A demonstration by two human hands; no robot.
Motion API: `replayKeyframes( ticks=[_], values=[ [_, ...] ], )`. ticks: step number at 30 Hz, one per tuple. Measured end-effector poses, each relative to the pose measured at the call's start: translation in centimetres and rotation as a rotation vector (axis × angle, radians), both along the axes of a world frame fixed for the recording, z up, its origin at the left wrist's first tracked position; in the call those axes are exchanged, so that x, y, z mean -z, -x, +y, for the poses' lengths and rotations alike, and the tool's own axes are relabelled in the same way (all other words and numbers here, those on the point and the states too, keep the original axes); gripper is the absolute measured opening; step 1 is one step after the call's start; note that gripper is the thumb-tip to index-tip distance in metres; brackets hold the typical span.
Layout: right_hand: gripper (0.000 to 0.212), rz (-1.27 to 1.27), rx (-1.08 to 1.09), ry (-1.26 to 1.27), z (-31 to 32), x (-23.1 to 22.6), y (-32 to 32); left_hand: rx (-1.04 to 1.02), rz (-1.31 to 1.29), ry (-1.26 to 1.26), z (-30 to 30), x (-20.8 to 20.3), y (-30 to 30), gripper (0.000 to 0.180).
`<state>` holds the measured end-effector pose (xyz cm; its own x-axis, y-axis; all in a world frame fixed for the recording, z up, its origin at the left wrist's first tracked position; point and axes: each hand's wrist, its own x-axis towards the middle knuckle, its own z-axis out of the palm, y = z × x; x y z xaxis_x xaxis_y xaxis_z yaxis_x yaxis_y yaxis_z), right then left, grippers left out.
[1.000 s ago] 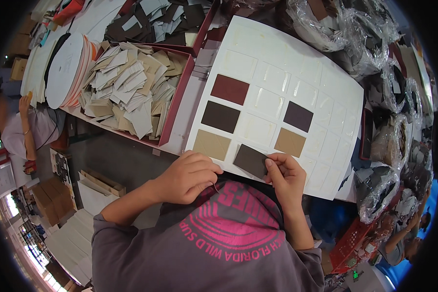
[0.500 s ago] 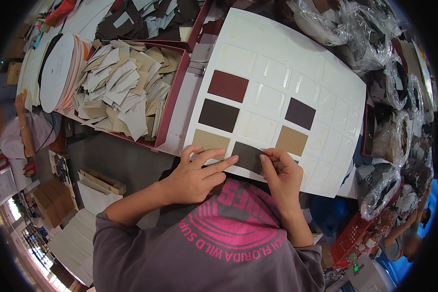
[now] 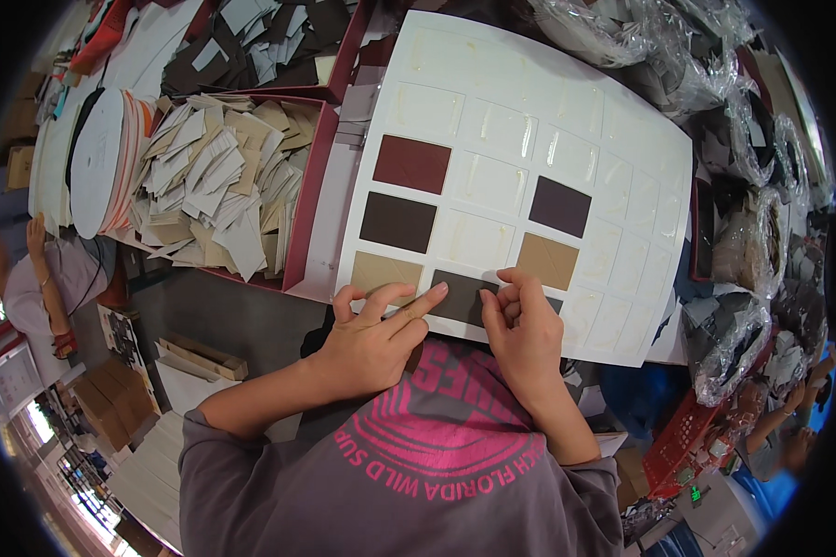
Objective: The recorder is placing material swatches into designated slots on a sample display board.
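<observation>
A large white card [image 3: 492, 121] with rows of pressed rectangular frames lies in front of me, tilted. A dark grey swatch [image 3: 459, 301] sits flat in a frame of the near row. My left hand [image 3: 377, 336] has its fingers spread, the index fingertip at the swatch's left side and other fingertips by a beige swatch [image 3: 381, 269]. My right hand [image 3: 522, 325] is half curled over the grey swatch's right part, thumb and index tips apart. Maroon [image 3: 412, 164], dark brown [image 3: 396, 223], dark purple [image 3: 560, 206] and tan [image 3: 548, 262] swatches fill other frames. Glossy glue-like marks show in many bare frames.
A red-walled box [image 3: 318, 176] full of loose beige and grey pieces stands left of the card, another box [image 3: 342, 85] behind it. Clear plastic bags [image 3: 729, 343] of scraps line the right. A white ribbon spool [image 3: 97, 162] and a person [image 3: 56, 269] are far left. A red crate [image 3: 683, 446] stands lower right.
My right thumb and index finger have come off the grey swatch's edge and parted. My left index finger stays on its left side. The view has shifted slightly.
</observation>
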<state>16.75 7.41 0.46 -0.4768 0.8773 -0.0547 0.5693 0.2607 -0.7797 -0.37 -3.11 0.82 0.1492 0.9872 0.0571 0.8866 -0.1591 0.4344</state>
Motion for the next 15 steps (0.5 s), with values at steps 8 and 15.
replayKeyframes(
  ticks=[8,15],
  values=[
    [0.027,-0.150,-0.023,-0.201,0.7,-0.8,-0.7,-0.002,-0.216,0.046,0.7,-1.0,0.9,0.003],
    [0.017,0.276,-0.046,0.383,0.1,-3.4,-1.5,-0.407,-1.072,0.243,1.4,-1.4,0.9,0.012]
  ],
)
